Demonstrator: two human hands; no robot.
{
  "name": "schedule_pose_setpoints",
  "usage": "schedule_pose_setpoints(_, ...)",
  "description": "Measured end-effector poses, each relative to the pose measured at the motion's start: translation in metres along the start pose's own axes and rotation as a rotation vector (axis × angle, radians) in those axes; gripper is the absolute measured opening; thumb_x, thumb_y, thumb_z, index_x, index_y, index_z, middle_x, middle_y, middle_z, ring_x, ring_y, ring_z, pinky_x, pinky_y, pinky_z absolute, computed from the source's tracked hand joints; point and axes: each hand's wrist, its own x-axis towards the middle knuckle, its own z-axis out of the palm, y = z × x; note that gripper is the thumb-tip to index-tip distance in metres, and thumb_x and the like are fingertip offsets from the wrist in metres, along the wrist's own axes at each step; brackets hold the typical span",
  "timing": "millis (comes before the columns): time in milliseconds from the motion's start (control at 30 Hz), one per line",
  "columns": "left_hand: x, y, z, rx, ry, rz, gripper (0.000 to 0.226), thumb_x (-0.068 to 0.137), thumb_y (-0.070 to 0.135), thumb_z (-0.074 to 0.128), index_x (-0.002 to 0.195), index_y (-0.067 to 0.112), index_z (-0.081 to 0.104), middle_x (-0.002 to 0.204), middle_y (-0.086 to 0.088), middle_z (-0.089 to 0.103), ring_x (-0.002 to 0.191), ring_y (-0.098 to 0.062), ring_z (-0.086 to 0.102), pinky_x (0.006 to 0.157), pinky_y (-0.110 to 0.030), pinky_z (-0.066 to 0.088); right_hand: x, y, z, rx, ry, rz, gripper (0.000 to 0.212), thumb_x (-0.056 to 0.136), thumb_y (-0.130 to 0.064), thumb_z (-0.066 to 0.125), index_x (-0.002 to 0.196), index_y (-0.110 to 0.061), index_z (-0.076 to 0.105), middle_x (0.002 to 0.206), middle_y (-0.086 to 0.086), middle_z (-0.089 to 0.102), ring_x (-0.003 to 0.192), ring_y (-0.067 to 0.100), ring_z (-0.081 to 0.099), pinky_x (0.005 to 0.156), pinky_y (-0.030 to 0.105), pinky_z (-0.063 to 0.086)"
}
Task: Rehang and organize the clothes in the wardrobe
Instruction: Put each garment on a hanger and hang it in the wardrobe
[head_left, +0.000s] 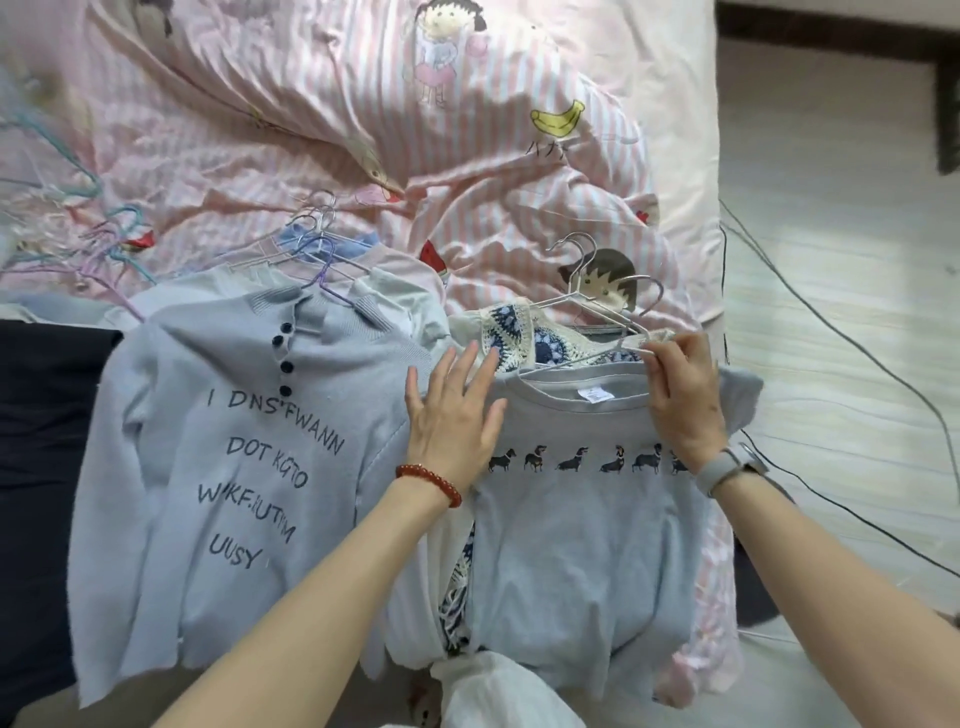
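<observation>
Two forearms are reaching in over the near edge of the bed. Left hand is pressing flat, fingers spread, on the dog-print shirt; right hand is pinching a white hanger at its collar. Left of them, several tops, the lettered sweater uppermost, are lying already on hangers. Nothing is hanging in the wardrobe yet, I judge; it is out of view.

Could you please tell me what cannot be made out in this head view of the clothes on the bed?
- Crochet top: mostly hidden under the dog-print shirt.
- Silver hanger: its lower part is covered by the right hand and the shirt, so the grip is unclear.
- Loose hangers: blurred near the left edge; no count possible.
- Dark fabric: cut off by the left edge.
- Wardrobe: out of frame.
</observation>
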Motion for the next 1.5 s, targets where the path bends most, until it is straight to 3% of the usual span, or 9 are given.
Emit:
schedule_pose_setpoints(67,-0.009,0.001,-0.013,-0.106,-0.045,0.005,0.039,0.096,0.029,0.043,0.132,0.014,0.047,0.124,-0.007,0.057,0.116,-0.022,0.051,0.109,-0.042,0.022,0.007,-0.021,-0.003,0.014,0.005,-0.085,0.035,0.095,-0.028,0.041,0.094,0.0,0.062,0.087,0.02,0.054,0.082,0.027,0.048,0.069,0.054,0.047)
schedule_pose_setpoints(167,-0.037,-0.004,-0.038,-0.267,0.077,-0.093,0.026,0.097,0.024,0.044,0.111,0.01,0.06,0.099,-0.009,0.066,0.088,-0.029,0.061,0.078,-0.035,0.044,0.015,-0.064,-0.001,0.047,-0.016,-0.193,0.04,0.096,-0.031,0.04,0.095,0.001,0.064,0.086,0.018,0.056,0.078,0.029,0.052,0.066,0.052,0.048)
schedule_pose_setpoints(367,-0.143,-0.07,-0.085,-0.314,0.379,-0.432,0.019,0.095,0.018,0.046,0.095,0.012,0.064,0.088,-0.002,0.068,0.074,-0.02,0.057,0.058,-0.028,0.035,0.006,-0.175,0.018,0.026,-0.356,-0.465,0.054,0.087,-0.046,0.042,0.122,-0.007,0.055,0.109,0.016,0.061,0.098,0.03,0.058,0.087,0.045,0.048)
schedule_pose_setpoints(467,-0.223,-0.121,-0.105,-0.327,0.533,-0.645,0.019,0.095,0.015,0.046,0.095,0.011,0.065,0.092,-0.001,0.068,0.083,-0.024,0.059,0.065,-0.03,0.039,-0.017,-0.232,0.034,0.027,-0.561,-0.587,0.065,0.09,-0.058,0.026,0.124,-0.009,0.054,0.108,0.01,0.063,0.097,0.023,0.058,0.084,0.031,0.041)
schedule_pose_setpoints(633,-0.366,-0.184,-0.116,-0.308,0.838,-0.861,0.032,0.088,0.028,0.038,0.084,0.011,0.064,0.085,-0.001,0.068,0.081,-0.027,0.063,0.084,-0.037,0.039,-0.085,-0.335,0.078,0.022,-0.731,-0.938,0.018,0.091,-0.018,0.052,0.096,-0.004,0.063,0.091,0.013,0.064,0.084,0.034,0.062,0.071,0.039,0.048)
schedule_pose_setpoints(800,-0.517,-0.213,-0.12,-0.027,1.212,-1.15,0.033,0.085,0.021,0.039,0.075,0.006,0.067,0.076,-0.013,0.068,0.073,-0.03,0.057,0.084,-0.039,0.033,-0.186,-0.451,0.102,0.153,-0.864,-1.225,0.034,0.091,-0.034,0.037,0.104,-0.013,0.061,0.097,0.006,0.065,0.087,0.026,0.061,0.068,0.029,0.043)
schedule_pose_setpoints(900,-0.608,-0.214,-0.11,0.082,1.385,-1.389,0.029,0.082,0.02,0.046,0.078,0.005,0.071,0.083,-0.016,0.068,0.076,-0.035,0.063,0.078,-0.042,0.041,-0.265,-0.509,0.105,0.3,-0.877,-1.477,0.032,0.089,-0.03,0.037,0.091,-0.012,0.063,0.077,0.001,0.068,0.066,0.02,0.063,0.053,0.027,0.047)
schedule_pose_setpoints(1200,-0.814,-0.149,-0.073,0.12,1.488,-1.92,0.05,0.075,0.025,0.049,0.116,-0.001,0.058,0.125,-0.025,0.051,0.117,-0.044,0.045,0.097,-0.053,0.036,-0.485,-0.622,0.101,0.515,-0.88,-1.782,0.03,0.084,-0.029,0.039,0.078,-0.014,0.065,0.052,-0.003,0.063,0.042,0.018,0.057,0.034,0.019,0.035)
schedule_pose_setpoints(1500,-0.931,-0.087,-0.118,0.655,1.436,-2.055,0.044,0.077,0.015,0.048,0.12,0.008,0.056,0.132,-0.019,0.046,0.124,-0.037,0.038,0.097,-0.053,0.032,-0.65,-0.714,0.069,0.743,-1.065,-1.754,0.036,0.092,-0.033,0.038,0.094,-0.01,0.065,0.071,0.011,0.07,0.064,0.034,0.065,0.057,0.033,0.046)
